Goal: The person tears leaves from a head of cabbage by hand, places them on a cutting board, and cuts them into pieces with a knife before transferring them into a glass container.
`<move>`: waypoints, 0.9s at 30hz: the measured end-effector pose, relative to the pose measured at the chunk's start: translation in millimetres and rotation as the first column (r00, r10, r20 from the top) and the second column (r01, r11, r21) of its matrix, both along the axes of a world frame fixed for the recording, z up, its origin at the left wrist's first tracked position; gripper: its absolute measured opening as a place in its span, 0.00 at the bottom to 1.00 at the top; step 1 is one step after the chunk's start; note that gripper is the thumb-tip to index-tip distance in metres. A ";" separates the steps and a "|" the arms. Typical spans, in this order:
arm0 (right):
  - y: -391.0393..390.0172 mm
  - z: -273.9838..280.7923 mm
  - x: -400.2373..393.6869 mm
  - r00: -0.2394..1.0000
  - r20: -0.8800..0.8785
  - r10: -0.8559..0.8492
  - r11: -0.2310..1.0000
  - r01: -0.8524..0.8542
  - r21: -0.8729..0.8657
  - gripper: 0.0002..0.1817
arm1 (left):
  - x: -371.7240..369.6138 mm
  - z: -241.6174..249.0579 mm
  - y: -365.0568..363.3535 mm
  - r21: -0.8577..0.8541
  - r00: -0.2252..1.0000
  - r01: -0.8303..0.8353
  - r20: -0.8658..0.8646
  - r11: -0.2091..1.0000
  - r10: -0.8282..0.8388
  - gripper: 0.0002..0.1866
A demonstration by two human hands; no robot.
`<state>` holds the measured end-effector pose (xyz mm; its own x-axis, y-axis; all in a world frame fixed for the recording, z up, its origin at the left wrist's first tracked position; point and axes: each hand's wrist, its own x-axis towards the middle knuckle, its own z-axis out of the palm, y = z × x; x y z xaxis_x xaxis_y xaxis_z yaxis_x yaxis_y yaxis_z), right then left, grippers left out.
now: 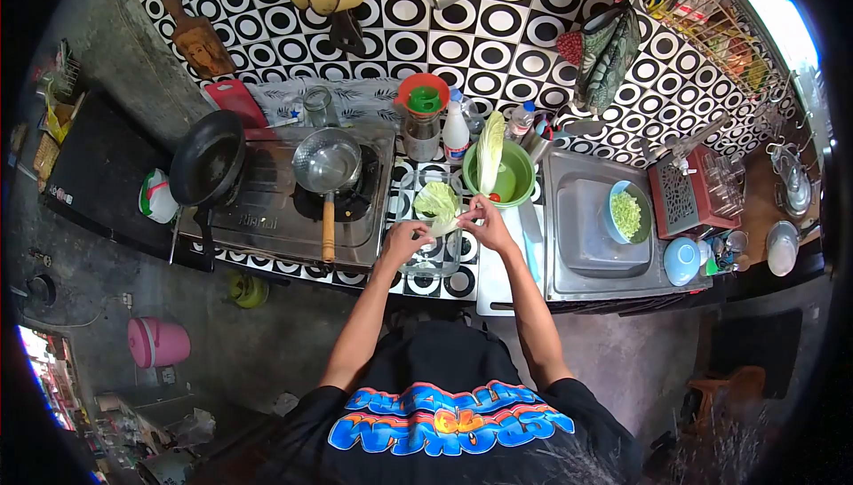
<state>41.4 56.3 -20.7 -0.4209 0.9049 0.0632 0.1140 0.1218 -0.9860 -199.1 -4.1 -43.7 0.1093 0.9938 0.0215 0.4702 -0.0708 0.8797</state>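
A pale green cabbage leaf (437, 201) hangs over a clear glass dish (433, 265) on the tiled counter. My left hand (407, 242) pinches the leaf's white lower end from the left. From the other side, my right hand (484, 224) has its thumb and fingertips closed on the same end. Just beyond my right hand stands a green bowl (526, 185), with a long napa cabbage piece (490, 152) leaning in it and a small red tomato (495, 198). A white cutting board (498, 285) lies under my right forearm, with a knife (531, 232) at its right side.
On the left, a gas stove (267, 227) carries a saucepan (327, 165) with a wooden handle and a black frying pan (209, 161). A metal sink (577, 281) at right holds a blue bowl (613, 218) of chopped greens. Bottles (456, 134) line the back wall.
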 end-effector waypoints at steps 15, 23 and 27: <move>-27.6 -8.1 -3.7 0.951 0.187 -0.247 0.881 0.140 0.452 0.15 | 10.7 -11.2 1.6 -0.082 0.941 -0.333 0.034 0.939 0.337 0.18; -63.4 -8.3 -19.1 0.910 0.388 -0.146 0.663 -0.201 0.721 0.13 | 20.6 -1.4 7.7 -0.582 0.780 -0.085 0.466 0.809 0.417 0.20; -66.8 -7.7 -12.9 0.875 0.451 -0.175 0.621 -0.258 0.740 0.14 | 18.7 -16.3 13.2 -0.572 0.796 -0.107 0.441 0.814 0.414 0.31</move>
